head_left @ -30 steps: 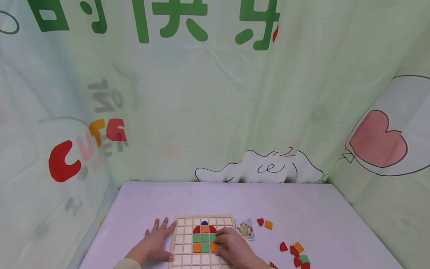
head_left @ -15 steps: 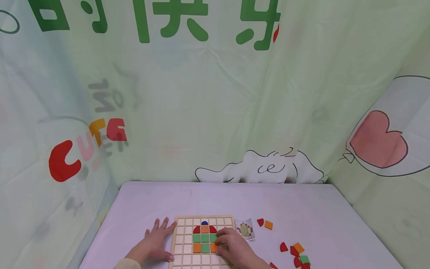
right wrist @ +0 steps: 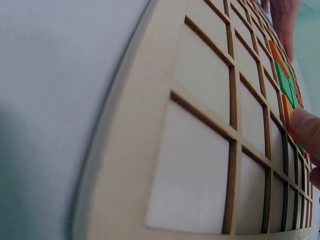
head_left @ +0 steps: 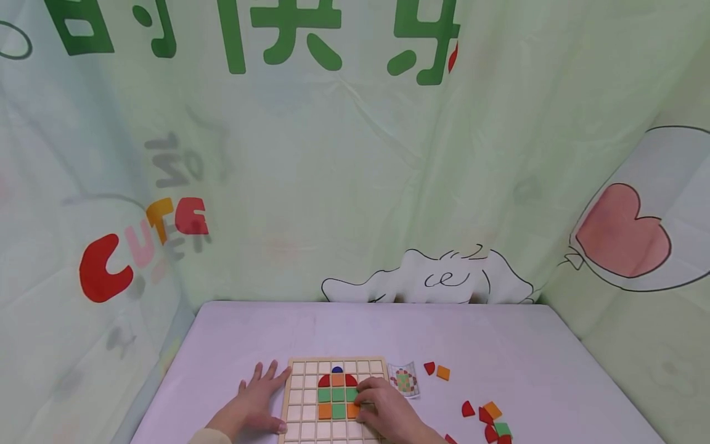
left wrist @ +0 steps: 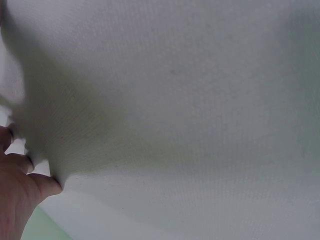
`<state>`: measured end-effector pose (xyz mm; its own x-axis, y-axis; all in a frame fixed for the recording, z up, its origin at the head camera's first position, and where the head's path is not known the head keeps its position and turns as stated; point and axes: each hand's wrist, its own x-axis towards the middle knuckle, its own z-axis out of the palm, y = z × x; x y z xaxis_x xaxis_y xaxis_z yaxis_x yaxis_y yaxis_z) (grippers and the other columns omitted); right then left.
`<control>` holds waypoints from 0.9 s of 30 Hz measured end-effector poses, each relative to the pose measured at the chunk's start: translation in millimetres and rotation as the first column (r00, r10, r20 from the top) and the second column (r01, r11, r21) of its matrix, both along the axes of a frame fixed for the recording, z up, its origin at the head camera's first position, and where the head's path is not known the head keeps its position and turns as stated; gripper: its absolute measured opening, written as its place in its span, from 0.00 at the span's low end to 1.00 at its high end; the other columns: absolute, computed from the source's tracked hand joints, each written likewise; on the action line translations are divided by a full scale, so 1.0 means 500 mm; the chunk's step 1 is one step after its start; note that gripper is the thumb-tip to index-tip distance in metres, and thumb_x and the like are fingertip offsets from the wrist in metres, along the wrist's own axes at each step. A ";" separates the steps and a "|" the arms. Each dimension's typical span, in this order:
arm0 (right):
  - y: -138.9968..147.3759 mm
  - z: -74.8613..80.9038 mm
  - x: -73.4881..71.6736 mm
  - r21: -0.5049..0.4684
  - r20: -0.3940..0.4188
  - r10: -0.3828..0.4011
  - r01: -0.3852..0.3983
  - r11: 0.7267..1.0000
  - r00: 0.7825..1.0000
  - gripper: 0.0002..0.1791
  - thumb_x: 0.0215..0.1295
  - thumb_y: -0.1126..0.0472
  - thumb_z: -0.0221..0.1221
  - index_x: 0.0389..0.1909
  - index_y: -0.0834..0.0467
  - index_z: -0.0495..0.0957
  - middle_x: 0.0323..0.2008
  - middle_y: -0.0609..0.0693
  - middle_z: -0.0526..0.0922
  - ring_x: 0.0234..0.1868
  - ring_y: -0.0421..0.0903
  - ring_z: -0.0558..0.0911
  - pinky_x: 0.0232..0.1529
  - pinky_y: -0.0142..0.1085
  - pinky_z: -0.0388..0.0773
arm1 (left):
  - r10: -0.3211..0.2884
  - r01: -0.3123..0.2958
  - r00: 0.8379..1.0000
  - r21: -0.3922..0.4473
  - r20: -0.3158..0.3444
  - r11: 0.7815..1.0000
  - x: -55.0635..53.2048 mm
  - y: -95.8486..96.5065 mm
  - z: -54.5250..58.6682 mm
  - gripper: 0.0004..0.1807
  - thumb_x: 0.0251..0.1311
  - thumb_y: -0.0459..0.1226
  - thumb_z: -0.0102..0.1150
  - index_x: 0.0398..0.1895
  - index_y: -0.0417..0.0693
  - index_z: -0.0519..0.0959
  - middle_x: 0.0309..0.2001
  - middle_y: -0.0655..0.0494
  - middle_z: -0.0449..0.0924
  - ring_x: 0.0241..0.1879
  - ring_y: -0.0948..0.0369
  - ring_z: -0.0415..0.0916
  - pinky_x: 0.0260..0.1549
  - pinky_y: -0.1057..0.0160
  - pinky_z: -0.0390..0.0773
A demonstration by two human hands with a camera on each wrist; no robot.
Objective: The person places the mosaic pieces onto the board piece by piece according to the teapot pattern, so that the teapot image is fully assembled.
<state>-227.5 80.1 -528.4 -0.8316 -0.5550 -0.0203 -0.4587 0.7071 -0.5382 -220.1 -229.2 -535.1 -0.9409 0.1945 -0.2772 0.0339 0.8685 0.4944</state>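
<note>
Well apart from the desk's (head_left: pixel 471 345) far edge, the person's left hand (head_left: pixel 259 398) spreads against the board's (head_left: pixel 296 411) left edge, clasping nothing. The right hand's (head_left: pixel 385 407) thumb touches the orange tile (head_left: pixel 352 411) set into the board (whether it pinches, one cannot tell). Apparently tile-seating; the next move likely calls for light, level pressure.

From my distant seat I saw two bare hands in the head view, the left hand (head_left: pixel 256 399) and the right hand (head_left: pixel 388 410). A pale cream sleeve (head_left: pixel 209 437) showed on the left forearm, plain, its edge softly rounded. The left wrist camera gave me blunt, rounded fingertips (left wrist: pixel 52 186); the right wrist camera, a smooth, rounded digit (right wrist: pixel 306 129).
</note>
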 end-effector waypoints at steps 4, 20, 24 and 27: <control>0.008 0.006 0.002 0.002 0.002 -0.010 0.010 1.000 1.000 0.08 0.63 0.56 0.70 0.42 0.50 0.89 0.52 0.47 0.84 0.54 0.48 0.79 0.58 0.46 0.82 | 0.001 -0.001 1.000 -0.003 0.005 1.000 -0.001 -0.003 -0.005 0.61 0.35 0.50 0.84 0.78 0.49 0.63 0.79 0.31 0.51 0.78 0.26 0.37 0.65 0.16 0.43; 0.103 0.029 0.008 -0.034 0.116 -0.227 0.232 0.972 0.967 0.10 0.58 0.60 0.72 0.42 0.53 0.87 0.54 0.52 0.83 0.57 0.57 0.77 0.54 0.57 0.83 | 0.006 -0.006 1.000 -0.025 0.004 1.000 0.005 0.008 0.020 0.59 0.36 0.46 0.85 0.77 0.47 0.65 0.79 0.31 0.53 0.78 0.26 0.39 0.65 0.17 0.46; 0.136 0.034 0.012 -0.025 0.118 -0.277 0.282 0.959 0.954 0.11 0.57 0.60 0.73 0.41 0.51 0.87 0.53 0.51 0.83 0.57 0.56 0.78 0.54 0.56 0.84 | 0.004 -0.004 1.000 -0.028 0.002 1.000 0.006 0.010 0.020 0.59 0.36 0.45 0.85 0.77 0.47 0.65 0.79 0.31 0.53 0.77 0.26 0.39 0.65 0.17 0.47; 0.160 0.037 0.017 -0.026 0.115 -0.291 0.296 0.955 0.950 0.10 0.57 0.60 0.73 0.40 0.51 0.88 0.52 0.51 0.83 0.56 0.54 0.79 0.55 0.56 0.83 | 0.002 -0.002 1.000 -0.023 -0.001 1.000 0.007 0.010 0.021 0.59 0.36 0.45 0.85 0.77 0.46 0.65 0.79 0.31 0.53 0.77 0.25 0.40 0.65 0.17 0.47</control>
<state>-219.2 160.1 -509.7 -0.9520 -0.2891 -0.1010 -0.1717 0.7770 -0.6056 -216.8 -224.2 -524.5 -0.9414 0.1866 -0.2808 0.0328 0.8796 0.4745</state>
